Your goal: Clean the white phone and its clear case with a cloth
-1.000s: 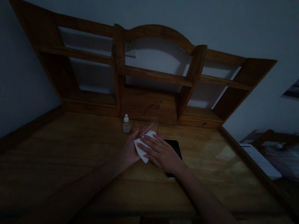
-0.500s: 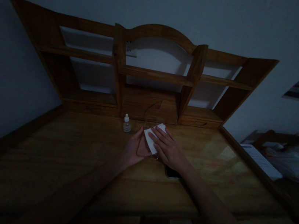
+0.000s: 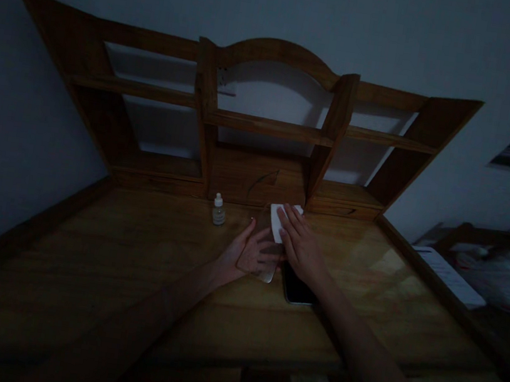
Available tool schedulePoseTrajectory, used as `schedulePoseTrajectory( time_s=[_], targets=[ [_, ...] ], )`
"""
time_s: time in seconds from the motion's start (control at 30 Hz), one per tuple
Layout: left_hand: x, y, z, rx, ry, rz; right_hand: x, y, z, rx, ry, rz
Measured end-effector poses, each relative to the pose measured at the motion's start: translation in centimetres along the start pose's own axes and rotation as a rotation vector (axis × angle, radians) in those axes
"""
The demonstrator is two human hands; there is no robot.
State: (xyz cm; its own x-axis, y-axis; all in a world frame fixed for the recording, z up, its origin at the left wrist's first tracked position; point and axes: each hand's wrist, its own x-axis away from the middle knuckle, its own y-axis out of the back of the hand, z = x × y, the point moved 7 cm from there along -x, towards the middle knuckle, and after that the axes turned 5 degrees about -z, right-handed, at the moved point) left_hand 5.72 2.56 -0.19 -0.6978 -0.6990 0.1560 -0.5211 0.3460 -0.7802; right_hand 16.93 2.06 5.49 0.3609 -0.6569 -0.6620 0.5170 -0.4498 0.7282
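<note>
My left hand (image 3: 237,255) supports a clear phone case (image 3: 266,276) from beneath, its fingers visible through the plastic and its thumb at the left edge. A folded white tissue (image 3: 275,224) lies under the fingers of my right hand (image 3: 302,248), which press it against the upper right part of the case. Below my right wrist, a phone with a dark screen (image 3: 298,292) rests on the desk, partly covered by the hand and forearm. A small clear bottle with a white cap (image 3: 218,212) stands upright to the left of the case.
The wooden desk (image 3: 142,251) has a raised shelf unit (image 3: 268,128) along its back and low side rails. Beyond the right rail lie white papers (image 3: 449,275), near a wooden chair back (image 3: 486,236) and plastic wrapping (image 3: 503,276). The room is dim.
My right hand has moved the tissue up and to the right across the case. The case has tilted and shifted slightly right, and more of the phone shows.
</note>
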Motion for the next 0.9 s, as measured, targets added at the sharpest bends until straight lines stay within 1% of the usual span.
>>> schedulePoseTrajectory(
  time_s=[0.1, 0.23, 0.37, 0.43, 0.63, 0.8, 0.9],
  targets=[
    [-0.2, 0.2, 0.2, 0.003, 0.016, 0.000, 0.0, 0.2, -0.3, -0.029, -0.027, -0.018],
    [0.1, -0.4, 0.1, 0.018, 0.004, 0.017, 0.2, -0.2, 0.0, -0.064, -0.030, -0.012],
    [0.3, -0.5, -0.1, 0.002, -0.013, -0.069, 0.3, -0.7, 0.1, -0.074, -0.038, -0.003],
    [0.3, -0.3, 0.0, 0.007, -0.017, -0.079, 0.3, -0.8, 0.1, -0.076, -0.043, 0.005],
    [-0.3, 0.5, 0.2, -0.052, -0.058, -0.012, 0.3, -0.9, 0.0, -0.068, -0.049, 0.002],
    [-0.5, 0.6, 0.0, -0.053, -0.073, 0.002, 0.4, -0.9, 0.0, -0.080, -0.060, -0.005],
    [-0.6, 0.7, 0.1, -0.014, -0.048, -0.011, 0.4, -0.9, 0.0, -0.097, -0.056, -0.003]
  ],
)
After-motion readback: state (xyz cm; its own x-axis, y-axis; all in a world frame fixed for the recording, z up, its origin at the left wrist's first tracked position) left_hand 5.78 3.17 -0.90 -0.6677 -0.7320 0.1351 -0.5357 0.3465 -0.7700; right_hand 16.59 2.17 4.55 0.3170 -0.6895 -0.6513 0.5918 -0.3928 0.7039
